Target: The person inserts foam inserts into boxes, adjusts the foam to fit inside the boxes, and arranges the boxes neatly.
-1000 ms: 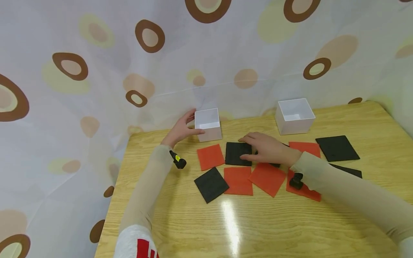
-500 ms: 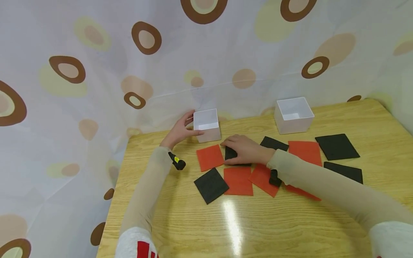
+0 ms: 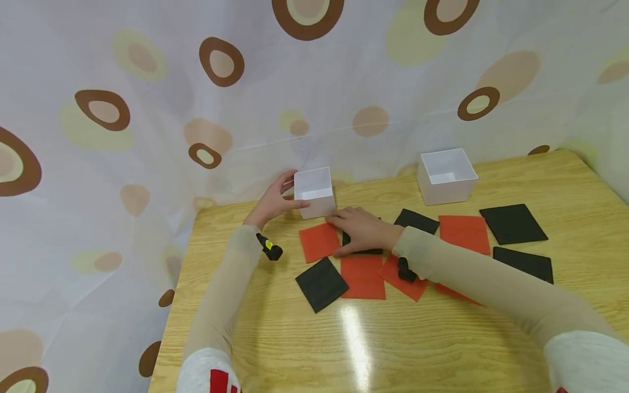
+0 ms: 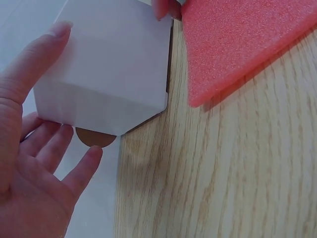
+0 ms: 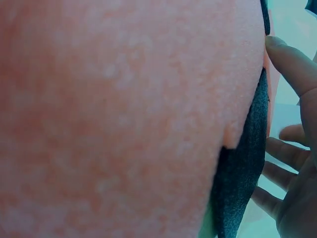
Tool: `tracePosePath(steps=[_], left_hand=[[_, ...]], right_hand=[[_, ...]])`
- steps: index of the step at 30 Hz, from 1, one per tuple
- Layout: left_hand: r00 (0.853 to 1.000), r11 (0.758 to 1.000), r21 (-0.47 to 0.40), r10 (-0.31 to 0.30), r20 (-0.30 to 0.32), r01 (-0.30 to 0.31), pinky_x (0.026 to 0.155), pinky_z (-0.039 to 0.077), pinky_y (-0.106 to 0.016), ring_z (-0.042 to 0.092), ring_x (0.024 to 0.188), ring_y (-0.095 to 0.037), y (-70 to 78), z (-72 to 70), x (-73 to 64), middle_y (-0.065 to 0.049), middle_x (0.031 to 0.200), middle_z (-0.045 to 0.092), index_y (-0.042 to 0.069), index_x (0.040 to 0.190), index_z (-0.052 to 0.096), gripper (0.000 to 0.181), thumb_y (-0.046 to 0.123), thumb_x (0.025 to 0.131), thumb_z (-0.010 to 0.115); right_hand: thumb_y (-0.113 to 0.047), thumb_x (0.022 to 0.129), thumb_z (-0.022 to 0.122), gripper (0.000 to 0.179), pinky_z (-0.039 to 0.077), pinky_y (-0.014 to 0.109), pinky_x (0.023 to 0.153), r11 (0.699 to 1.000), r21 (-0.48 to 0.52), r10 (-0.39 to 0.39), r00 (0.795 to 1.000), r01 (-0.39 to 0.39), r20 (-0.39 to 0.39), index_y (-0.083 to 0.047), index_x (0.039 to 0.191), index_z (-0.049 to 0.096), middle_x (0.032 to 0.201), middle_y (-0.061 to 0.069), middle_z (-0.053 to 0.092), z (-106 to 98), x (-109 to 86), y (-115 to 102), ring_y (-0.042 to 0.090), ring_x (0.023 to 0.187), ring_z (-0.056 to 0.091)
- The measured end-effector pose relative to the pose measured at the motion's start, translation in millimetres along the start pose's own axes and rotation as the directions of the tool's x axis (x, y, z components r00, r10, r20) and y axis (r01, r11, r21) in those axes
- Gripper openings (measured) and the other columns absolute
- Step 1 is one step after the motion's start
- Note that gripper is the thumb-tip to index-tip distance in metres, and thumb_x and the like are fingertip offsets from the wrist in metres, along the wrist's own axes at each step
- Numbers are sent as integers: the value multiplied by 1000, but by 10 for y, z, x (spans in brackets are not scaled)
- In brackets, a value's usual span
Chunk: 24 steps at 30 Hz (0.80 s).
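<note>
My left hand (image 3: pixel 272 203) holds the left side of a small white open-topped box (image 3: pixel 318 206), thumb over the front wall and fingers behind. In the left wrist view the thumb lies along the box wall (image 4: pixel 109 54). My right hand (image 3: pixel 361 232) spreads over a black foam square (image 3: pixel 346 239), which it partly covers. Its fingertips and thumb reach the right edge of a red foam square (image 3: pixel 315 243) lying just in front of the box. In the right wrist view, its fingers (image 5: pixel 287 153) are spread and a red foam sheet (image 5: pixel 124 119) fills most of the picture.
A second white box (image 3: pixel 447 188) stands at the back right. Several more foam squares lie on the wooden table (image 3: pixel 275 338), among them a black one (image 3: pixel 321 284) at front left and a red one (image 3: pixel 363 277) beside it. A patterned curtain (image 3: pixel 275 82) hangs behind.
My right hand has moved left across the black foam square to the red one's edge, uncovering the black square behind it. My left hand stays on the box.
</note>
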<state>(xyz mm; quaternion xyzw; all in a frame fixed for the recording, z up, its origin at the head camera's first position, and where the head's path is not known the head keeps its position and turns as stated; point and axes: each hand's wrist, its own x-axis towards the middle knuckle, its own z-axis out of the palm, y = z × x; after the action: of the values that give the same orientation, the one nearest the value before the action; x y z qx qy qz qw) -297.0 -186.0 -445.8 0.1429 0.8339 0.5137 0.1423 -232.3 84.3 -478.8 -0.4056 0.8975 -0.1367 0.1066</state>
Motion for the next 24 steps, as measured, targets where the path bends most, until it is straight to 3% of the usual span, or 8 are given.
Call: tracePosePath(steps=[5,15,24], left_hand=[[1000,1000,-1,3,1,-3,118,40,-49,34,154,-30,-2,1,2,-14,166,33,10,165,24,99,10,87,85],[1000,1000,3,-4,3,4,117,40,-50,34,153,-31,-8,-11,-2,-14,166,33,10,165,24,99,11,87,86],[1000,1000,-14,-6,17,6,119,39,-51,32,154,-31,24,-2,-22,-14,167,31,10,166,22,100,11,88,85]], right_hand=[[-61,88,76,99,34,60,118,1000,-22,15,1000,-15,13,-1,158,40,159,19,42,-6,11,-7,41,146,39],[-57,92,74,89,35,59,118,997,-59,-47,999,47,14,-3,157,44,158,17,44,-11,18,0,41,144,40],[-56,89,78,92,35,55,117,999,-12,-40,999,40,20,0,155,46,145,19,48,3,24,10,37,135,45]])
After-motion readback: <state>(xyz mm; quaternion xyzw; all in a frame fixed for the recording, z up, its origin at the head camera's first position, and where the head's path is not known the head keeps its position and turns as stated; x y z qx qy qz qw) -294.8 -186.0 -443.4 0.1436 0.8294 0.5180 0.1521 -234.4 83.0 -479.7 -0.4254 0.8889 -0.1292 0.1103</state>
